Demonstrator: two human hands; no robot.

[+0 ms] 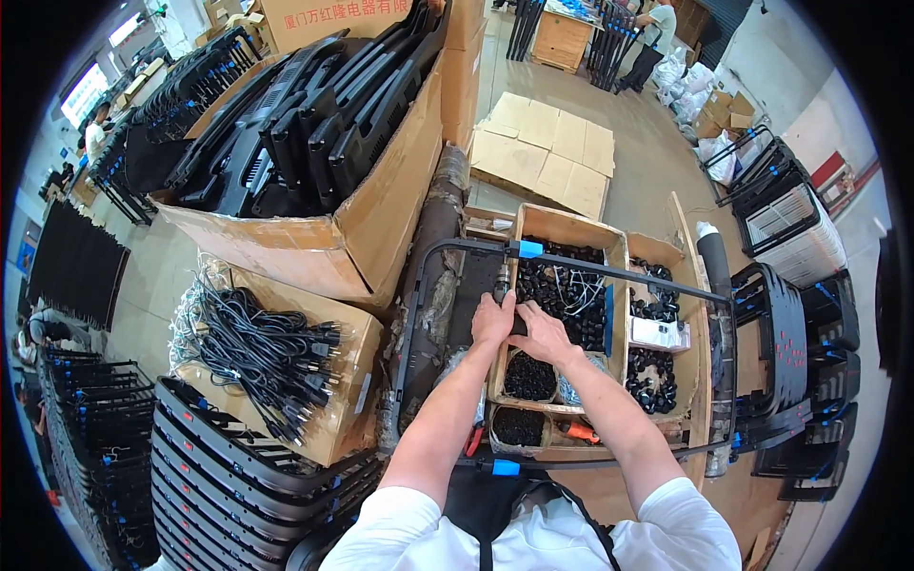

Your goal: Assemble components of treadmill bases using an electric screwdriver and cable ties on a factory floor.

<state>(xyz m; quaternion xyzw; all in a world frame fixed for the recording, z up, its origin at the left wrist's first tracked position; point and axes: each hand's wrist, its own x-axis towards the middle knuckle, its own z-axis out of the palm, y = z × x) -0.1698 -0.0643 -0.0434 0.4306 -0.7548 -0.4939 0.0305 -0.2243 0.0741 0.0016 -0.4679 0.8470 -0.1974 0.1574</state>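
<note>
Both hands — left hand, right hand — pinched a small black part over the wooden tray; it looked light and stiff, best gripped at its ends.

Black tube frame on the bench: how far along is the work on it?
Done: the black tube frame already carries blue clips. In hand: left hand and right hand meet on a small dark part over the wooden parts tray; what it is can't be made out. Left: a box of black cables sits untouched.

big brown carton upper left; smaller brown cable carton below it; flattened cardboard behind.
</note>
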